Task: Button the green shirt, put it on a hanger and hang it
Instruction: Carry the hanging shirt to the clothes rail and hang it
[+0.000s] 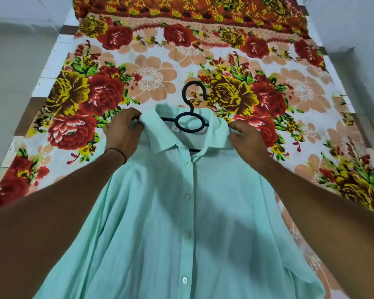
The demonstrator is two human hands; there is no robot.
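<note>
Left hand (122, 128) and right hand (246, 139) at the collar.
We note the left gripping the green shirt (181, 212) at one shoulder and the right pinching the other; the black hanger (189, 124) sits inside the neck, hook protruding, over the floral bedsheet (95, 93).

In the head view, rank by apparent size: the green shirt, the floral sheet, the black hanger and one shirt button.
1. floral sheet and green shirt: roughly tied; the shirt is nearer the camera
2. black hanger
3. shirt button
</note>
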